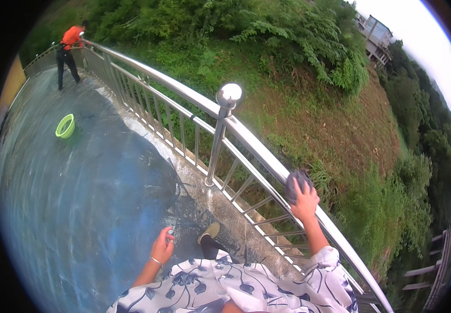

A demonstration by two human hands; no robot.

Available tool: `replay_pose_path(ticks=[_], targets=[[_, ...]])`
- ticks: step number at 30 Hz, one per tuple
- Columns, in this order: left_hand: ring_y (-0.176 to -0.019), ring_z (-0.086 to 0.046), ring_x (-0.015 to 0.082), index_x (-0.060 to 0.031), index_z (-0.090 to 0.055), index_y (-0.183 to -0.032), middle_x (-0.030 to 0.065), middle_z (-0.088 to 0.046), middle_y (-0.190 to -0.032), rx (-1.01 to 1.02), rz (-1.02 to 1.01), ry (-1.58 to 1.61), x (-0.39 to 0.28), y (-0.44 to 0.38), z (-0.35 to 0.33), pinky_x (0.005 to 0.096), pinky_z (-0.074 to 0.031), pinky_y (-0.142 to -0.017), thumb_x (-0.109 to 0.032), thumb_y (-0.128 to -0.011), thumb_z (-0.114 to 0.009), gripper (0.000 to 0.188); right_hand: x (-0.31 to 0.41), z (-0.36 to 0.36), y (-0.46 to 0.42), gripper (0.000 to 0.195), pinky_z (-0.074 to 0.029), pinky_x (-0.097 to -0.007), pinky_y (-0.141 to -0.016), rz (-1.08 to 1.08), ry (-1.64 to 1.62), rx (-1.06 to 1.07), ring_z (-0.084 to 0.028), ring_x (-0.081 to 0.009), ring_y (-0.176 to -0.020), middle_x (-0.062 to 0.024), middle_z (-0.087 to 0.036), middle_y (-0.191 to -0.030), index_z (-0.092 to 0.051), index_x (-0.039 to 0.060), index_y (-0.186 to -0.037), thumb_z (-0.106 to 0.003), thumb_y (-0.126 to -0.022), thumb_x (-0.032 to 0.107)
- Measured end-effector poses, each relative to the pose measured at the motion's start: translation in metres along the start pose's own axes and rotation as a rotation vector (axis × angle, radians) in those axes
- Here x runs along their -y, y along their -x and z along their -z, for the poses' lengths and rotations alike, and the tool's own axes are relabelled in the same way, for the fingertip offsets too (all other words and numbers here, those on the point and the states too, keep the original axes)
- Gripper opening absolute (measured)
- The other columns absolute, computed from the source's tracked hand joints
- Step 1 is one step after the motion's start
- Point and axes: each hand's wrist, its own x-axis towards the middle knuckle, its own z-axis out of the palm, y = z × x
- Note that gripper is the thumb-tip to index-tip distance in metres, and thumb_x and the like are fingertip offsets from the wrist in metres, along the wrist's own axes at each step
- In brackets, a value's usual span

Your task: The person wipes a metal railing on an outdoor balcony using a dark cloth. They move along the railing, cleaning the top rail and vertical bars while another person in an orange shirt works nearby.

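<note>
My right hand [305,199] presses a dark grey cloth [298,184] onto the top rail of a stainless steel railing [264,146]. The cloth is bunched over the shiny tube, under my spread fingers. My left hand [163,247] hangs in front of my body above the floor, holding nothing, its fingers bent and apart. A thin bracelet circles that wrist. Just ahead of the cloth, the railing meets a post topped with a polished metal ball [230,96].
A lime-green plastic basin [66,126] sits on the worn blue floor [104,176]. Farther along, a person in an orange top [71,37] leans at the railing. A concrete curb [225,211] runs beneath the bars. Beyond them drops a grassy slope [327,125].
</note>
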Motion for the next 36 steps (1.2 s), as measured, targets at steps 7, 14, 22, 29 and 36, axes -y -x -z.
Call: replay_pose_path(ticks=[7,14,22,29,36], targets=[[-0.074,-0.066,0.0207,-0.0118,-0.047,-0.141,0.0099,-0.067,-0.107,0.137,-0.086,-0.038,-0.052,-0.106,-0.005,0.033,-0.054,-0.071,-0.001,-0.091,-0.057,0.053,0.137,-0.021,-0.156,0.073,-0.039,-0.0557,-0.089,0.333,0.03,-0.119,-0.037,-0.0527,-0.127,-0.0121,-0.035,-0.157,-0.06,0.043,-0.136,-0.077,-0.068,0.021],[-0.081,-0.066,0.0226,-0.0114,-0.049,-0.141,0.0102,-0.065,-0.109,0.198,-0.398,-0.085,-0.152,-0.152,-0.054,0.0341,-0.054,-0.072,0.002,-0.091,-0.055,0.051,0.198,-0.033,-0.225,0.051,-0.037,-0.059,-0.097,0.342,-0.072,-0.034,-0.04,-0.048,-0.126,-0.0067,-0.036,-0.157,-0.07,0.0394,-0.124,-0.073,-0.075,0.026],[-0.083,-0.065,0.0269,-0.0151,-0.049,-0.141,0.0103,-0.064,-0.107,0.297,-0.507,-0.259,-0.12,-0.098,-0.066,0.0376,-0.054,-0.075,0.001,-0.09,-0.057,0.053,0.03,0.004,-0.035,0.056,-0.037,-0.0506,-0.101,0.19,-0.089,-0.011,-0.042,-0.0389,-0.129,-0.0029,-0.037,-0.153,-0.074,0.0363,-0.112,-0.081,-0.061,0.015],[-0.078,-0.065,0.0218,-0.014,-0.048,-0.143,0.0111,-0.065,-0.107,0.422,-0.335,-0.261,-0.035,0.035,-0.072,0.0339,-0.053,-0.073,0.001,-0.089,-0.058,0.057,-0.166,0.007,0.24,0.032,-0.034,-0.0574,-0.107,-0.336,0.402,0.038,-0.033,-0.0417,-0.139,-0.0013,-0.029,-0.16,-0.076,0.0328,-0.101,-0.076,-0.073,0.017],[-0.078,-0.067,0.0267,-0.012,-0.049,-0.141,0.0126,-0.068,-0.1,0.358,-0.01,-0.144,0.032,0.161,-0.052,0.0381,-0.054,-0.073,-0.002,-0.088,-0.06,0.055,-0.307,0.089,0.38,0.044,-0.05,-0.0526,-0.095,-1.239,0.153,-0.172,-0.062,-0.0431,-0.108,-0.0231,-0.058,-0.125,-0.069,0.0202,-0.126,-0.062,-0.083,0.018]])
